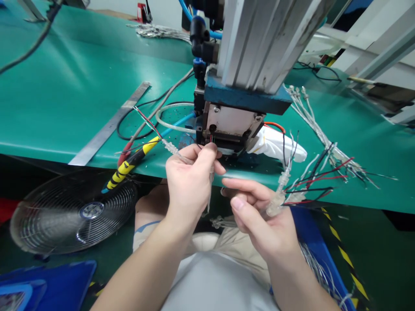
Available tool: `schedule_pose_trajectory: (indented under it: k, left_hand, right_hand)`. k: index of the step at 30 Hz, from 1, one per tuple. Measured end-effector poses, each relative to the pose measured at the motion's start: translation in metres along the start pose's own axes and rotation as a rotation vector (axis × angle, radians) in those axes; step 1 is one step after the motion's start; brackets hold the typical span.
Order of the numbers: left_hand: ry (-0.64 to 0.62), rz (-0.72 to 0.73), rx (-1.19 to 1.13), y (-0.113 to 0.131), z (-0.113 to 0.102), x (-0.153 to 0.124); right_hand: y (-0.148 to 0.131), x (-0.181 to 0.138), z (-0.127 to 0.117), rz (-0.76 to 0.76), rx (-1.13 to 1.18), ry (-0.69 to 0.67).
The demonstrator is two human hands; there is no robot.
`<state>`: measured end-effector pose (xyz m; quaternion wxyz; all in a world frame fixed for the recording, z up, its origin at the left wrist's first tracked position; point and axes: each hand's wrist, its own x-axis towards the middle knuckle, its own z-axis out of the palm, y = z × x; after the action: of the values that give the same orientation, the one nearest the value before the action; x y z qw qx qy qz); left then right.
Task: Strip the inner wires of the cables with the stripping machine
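My left hand (193, 177) pinches a clear-jacketed cable (170, 147), whose translucent ribbed sleeve and red, black and white wires stick out to the left. Just beyond its fingertips, thin wire ends (212, 138) reach the lower front of the press (235, 123). Lower and to the right, my right hand (262, 211) has thumb and index finger apart. Several similar cables (277, 201) are held in its curled fingers, their clear sleeves and loose red, black and white wires pointing up and right. The fingers' exact grip on them is hidden.
A steel ruler (110, 123) and a yellow-black taped air hose (129, 162) lie left of the press. More cables (327, 134) rest right on the green table (58, 99). A caged fan (78, 211) stands below left; a blue bin (316, 246) is below right.
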<state>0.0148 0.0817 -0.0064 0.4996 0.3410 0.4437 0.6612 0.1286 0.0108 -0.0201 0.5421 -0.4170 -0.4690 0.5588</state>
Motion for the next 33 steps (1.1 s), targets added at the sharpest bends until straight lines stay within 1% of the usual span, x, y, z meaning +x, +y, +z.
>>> schedule_pose_trajectory:
  k: [13,19,25,33]
  left_hand:
    - [-0.003,-0.04,0.013,0.0023,0.0019,0.001]
    - [-0.011,-0.074,-0.037,0.0044,0.0027,0.0015]
    - [-0.06,-0.098,-0.051,0.0041,0.0004,0.0014]
    - [-0.07,-0.118,-0.1,0.0031,-0.0016,0.0014]
  right_hand:
    - [0.003,0.0015,-0.0008,-0.024,-0.065,0.002]
    - [0.0016,0.0022,-0.0001,-0.031,-0.025,-0.016]
    - [0.0026,0.0015,-0.0007,-0.033,-0.042,-0.021]
    - [0.0036,0.0024,0.0003,-0.05,0.007,-0.046]
